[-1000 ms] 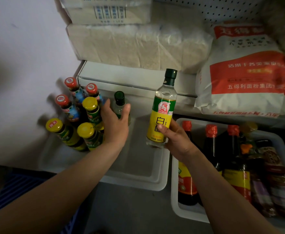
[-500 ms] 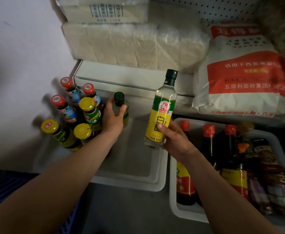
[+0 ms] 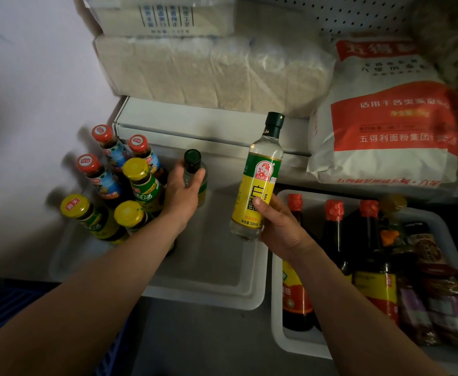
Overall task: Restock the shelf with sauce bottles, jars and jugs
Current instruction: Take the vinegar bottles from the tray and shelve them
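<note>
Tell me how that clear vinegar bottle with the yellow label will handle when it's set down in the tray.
The vinegar bottle looks tall and narrow, so probably tippy. It seems nearly full, likely heavy for its size. The right hand grips only its lower end; the smooth surface may slip.

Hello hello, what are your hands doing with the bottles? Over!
Left hand grips green-capped bottle standing in white tray. Right hand holds vinegar bottle upright above it. Tray's right half free.

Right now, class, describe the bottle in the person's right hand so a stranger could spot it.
Find the left white tray under the shelf. Above its right edge the right hand holds the white vinegar bottle upright. Unlike the red- and yellow-capped sauce bottles, it is clear, with a dark green cap and a green-and-yellow label.
</note>
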The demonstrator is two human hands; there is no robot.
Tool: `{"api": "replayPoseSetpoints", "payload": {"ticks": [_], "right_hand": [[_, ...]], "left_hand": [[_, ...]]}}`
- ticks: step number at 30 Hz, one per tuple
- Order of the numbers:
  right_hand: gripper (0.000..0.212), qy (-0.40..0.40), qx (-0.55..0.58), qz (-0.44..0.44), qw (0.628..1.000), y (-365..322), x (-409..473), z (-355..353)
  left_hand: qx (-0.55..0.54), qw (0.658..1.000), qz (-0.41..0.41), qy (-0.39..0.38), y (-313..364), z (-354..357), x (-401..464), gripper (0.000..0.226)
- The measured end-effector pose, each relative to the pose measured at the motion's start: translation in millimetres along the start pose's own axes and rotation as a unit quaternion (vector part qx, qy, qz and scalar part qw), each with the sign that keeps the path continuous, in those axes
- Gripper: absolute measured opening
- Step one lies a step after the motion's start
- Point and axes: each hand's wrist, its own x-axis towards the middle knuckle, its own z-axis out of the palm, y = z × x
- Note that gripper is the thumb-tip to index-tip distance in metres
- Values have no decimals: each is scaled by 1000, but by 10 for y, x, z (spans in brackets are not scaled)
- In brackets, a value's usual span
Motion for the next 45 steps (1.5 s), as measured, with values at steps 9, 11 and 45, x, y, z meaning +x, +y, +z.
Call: {"api": "replayPoseSetpoints", "payload": {"ticks": [9,11,45], "right_hand": [[97,8,17,-4,1000,-5,77,13],[95,6,17,-5,1000,-17,93,18],[79,14,7,-28,999,-4410,-3693,2565]], "left_hand": [[-20,1000,21,12,17,56,50,35],[-21,999,22,12,1,74,90,33],[-112,992,-5,-59,5839,-2502,-2274,44]]}}
